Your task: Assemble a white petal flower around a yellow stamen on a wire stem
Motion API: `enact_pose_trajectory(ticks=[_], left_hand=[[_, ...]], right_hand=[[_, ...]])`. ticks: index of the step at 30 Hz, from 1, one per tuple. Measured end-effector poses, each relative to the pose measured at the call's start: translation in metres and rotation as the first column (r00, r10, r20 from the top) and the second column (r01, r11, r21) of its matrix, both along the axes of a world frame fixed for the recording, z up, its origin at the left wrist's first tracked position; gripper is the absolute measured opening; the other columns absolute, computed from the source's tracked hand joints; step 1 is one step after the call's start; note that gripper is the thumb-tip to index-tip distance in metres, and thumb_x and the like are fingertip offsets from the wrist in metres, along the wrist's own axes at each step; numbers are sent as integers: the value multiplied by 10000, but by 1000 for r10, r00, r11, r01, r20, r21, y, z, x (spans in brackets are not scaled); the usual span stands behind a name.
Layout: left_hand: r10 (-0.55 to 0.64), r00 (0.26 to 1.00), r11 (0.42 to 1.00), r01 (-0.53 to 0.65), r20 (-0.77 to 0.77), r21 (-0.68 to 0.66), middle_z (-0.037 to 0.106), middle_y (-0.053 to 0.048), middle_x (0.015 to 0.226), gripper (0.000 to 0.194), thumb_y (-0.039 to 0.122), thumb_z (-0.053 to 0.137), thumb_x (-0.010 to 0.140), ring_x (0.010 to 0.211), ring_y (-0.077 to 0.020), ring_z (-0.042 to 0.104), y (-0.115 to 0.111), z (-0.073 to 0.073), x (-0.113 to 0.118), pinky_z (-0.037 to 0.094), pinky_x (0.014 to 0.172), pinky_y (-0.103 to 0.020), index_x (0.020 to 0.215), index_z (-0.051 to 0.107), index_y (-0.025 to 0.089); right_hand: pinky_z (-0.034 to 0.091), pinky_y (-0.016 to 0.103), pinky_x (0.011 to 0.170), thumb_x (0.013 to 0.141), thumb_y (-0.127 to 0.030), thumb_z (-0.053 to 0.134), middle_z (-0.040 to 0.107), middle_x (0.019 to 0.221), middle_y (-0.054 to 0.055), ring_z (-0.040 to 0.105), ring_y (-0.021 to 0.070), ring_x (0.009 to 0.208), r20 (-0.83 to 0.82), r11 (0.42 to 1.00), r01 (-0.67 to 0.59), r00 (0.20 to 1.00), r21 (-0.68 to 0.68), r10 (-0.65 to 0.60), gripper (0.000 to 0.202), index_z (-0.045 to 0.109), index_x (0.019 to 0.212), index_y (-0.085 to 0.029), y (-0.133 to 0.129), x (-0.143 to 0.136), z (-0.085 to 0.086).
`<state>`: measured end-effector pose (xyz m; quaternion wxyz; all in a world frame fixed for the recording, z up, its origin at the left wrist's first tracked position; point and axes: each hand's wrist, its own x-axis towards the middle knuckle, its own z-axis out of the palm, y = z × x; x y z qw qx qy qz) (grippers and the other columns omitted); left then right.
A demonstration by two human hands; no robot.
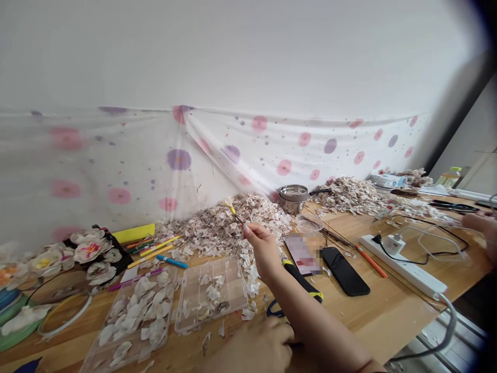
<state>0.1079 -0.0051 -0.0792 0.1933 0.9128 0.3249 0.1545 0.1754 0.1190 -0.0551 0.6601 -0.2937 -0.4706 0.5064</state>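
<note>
My right hand [264, 246] reaches forward over the table, thumb and fingertips pinching a thin dark stem [238, 219] that ends in a small yellow-and-white flower centre [230, 204]. Behind it lies a heap of pale dried petals [256, 210]. Lower down, my left hand [256, 344] is blurred, its fingers curled near my right forearm, with a dark tip poking out beside them; what it grips is unclear. Blue scissors handles [274, 309] show just above that hand. Two clear plastic compartment boxes, one left [145, 339] and one middle [212, 321], hold loose petals.
Black-and-yellow pliers [303, 282], a black phone [345, 271] and a white power strip [404, 267] lie to the right. Metal bowls [293, 199] stand at the back. Markers [172, 260] and finished flowers [93, 248] are left. Another person's hand [481, 228] is at far right.
</note>
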Motion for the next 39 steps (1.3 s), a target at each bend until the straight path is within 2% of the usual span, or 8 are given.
enact_pose_trajectory(ticks=[2,7,11,14,21,28,33,39], left_hand=[[14,1000,1000,-14,-14,17,740,-77,1073,134,248,644,894,1036,-266,676,5,21,-16,533,912,-394,975,739,201],[497,784,832,-552,372,53,690,-71,998,208,214,508,914,847,-195,654,27,54,-68,528,736,-317,900,715,195],[549,513,727,-682,660,-74,660,-48,1042,233,301,641,865,780,-158,605,36,53,-93,488,668,-271,1074,714,229],[449,416,729,-682,791,-55,650,-27,1041,292,331,718,838,770,-142,562,32,53,-98,469,733,-267,1123,746,277],[172,471,843,-525,865,118,659,-14,922,183,337,746,838,846,-153,614,16,67,-91,484,738,-230,1014,795,339],[111,537,785,-563,836,258,668,0,892,214,181,693,865,798,-132,627,12,68,-85,484,723,-221,1006,778,318],[224,557,670,-684,800,288,686,-36,877,123,182,673,860,809,-175,635,10,67,-82,492,741,-274,910,772,236],[433,411,733,-679,802,-48,695,-35,815,170,306,709,822,804,-184,634,18,67,-79,513,756,-266,692,714,197]], right_hand=[[396,314,740,679,-399,765,558,694,-8,490,166,734,-14,1000,-10,1000,0,10,203,695,627,-216,-1,-1,0],[426,307,701,661,-361,796,589,722,-3,503,154,703,-36,997,-79,996,25,80,141,750,685,-230,-8,-5,-1],[429,300,669,650,-335,824,608,724,0,520,150,686,-29,984,-163,986,68,165,92,778,679,-261,-16,-11,-3],[431,306,644,633,-344,848,625,709,7,529,158,670,-1,967,-233,972,105,234,88,793,667,-285,-21,-14,-5],[447,334,703,634,-373,875,640,712,16,558,174,703,30,941,-300,954,157,299,100,805,668,-310,-24,-15,-9],[443,328,706,605,-418,900,642,717,14,569,177,725,-22,918,-384,921,100,388,160,803,670,-308,-29,-22,-16],[412,299,623,582,-441,906,626,711,-1,521,144,627,-105,883,-470,877,11,468,224,770,639,-273,-37,-31,-19],[345,257,549,652,-532,848,528,529,-38,401,95,497,-119,818,-571,818,-65,562,366,690,632,-201,-49,-37,-16]])
